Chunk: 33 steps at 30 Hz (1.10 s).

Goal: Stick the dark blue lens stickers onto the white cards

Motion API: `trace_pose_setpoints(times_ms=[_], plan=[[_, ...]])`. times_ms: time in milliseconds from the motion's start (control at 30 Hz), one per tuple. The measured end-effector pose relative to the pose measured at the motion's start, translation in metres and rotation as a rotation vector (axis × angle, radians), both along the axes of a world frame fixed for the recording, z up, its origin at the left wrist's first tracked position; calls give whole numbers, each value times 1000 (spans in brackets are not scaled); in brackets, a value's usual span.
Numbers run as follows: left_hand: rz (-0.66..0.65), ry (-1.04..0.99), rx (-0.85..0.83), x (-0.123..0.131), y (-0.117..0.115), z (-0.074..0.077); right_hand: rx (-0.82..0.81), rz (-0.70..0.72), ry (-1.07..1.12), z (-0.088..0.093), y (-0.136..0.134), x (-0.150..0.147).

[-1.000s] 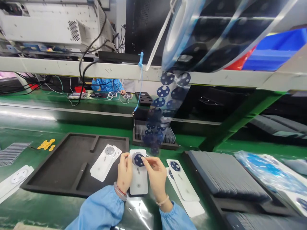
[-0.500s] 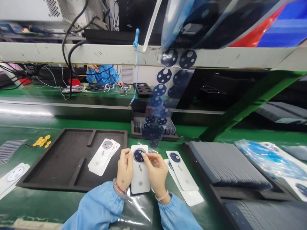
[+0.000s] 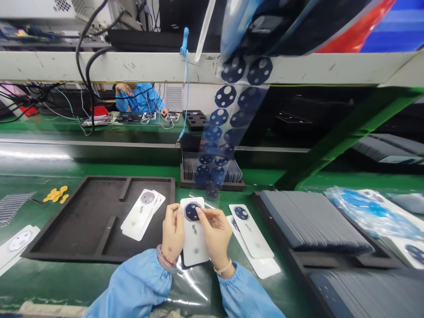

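Note:
A white phone back cover stands nearly upright before me, with a dark many-sided camera sticker with pale holes at its top. My left hand is closed at the cover's upper left edge, thumb and fingers together. On the other side, my right hand is closed in a pinch, its thumb and forefinger at the sticker's right edge. The fingertips partly hide that edge. Two more white covers overlap to the right, dark stickers on them. Another overlapping pair lies to the left.
At left is a black divided tray, with yellow pieces beyond it. Dark sheets fill a tray at right. A clear strip of stickers hangs ahead. A co-worker in blue sits across the bench.
The camera view has shifted slightly, so the scene sits a little higher. Both hands stay at the cover and sticker, with the sticker tilted a little differently under the right thumb.

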<state>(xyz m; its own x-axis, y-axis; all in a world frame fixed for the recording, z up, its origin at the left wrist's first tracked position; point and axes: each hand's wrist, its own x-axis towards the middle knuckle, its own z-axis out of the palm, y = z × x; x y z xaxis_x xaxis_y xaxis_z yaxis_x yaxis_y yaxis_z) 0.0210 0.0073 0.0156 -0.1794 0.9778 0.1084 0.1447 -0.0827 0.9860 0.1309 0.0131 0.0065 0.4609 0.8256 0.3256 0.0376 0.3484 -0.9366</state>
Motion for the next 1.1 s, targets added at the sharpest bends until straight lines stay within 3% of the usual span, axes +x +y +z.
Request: trace_pose_setpoints(times_ms=[567,800,1100], plan=[[-2,-92,17,3,-2,3,19,-4,60,-3,-2,-1],[17,53,19,1,-2,-5,5,-11,55,-3,-2,-1],[29,56,31,1,-1,-4,8,-11,16,-3,-3,-3]])
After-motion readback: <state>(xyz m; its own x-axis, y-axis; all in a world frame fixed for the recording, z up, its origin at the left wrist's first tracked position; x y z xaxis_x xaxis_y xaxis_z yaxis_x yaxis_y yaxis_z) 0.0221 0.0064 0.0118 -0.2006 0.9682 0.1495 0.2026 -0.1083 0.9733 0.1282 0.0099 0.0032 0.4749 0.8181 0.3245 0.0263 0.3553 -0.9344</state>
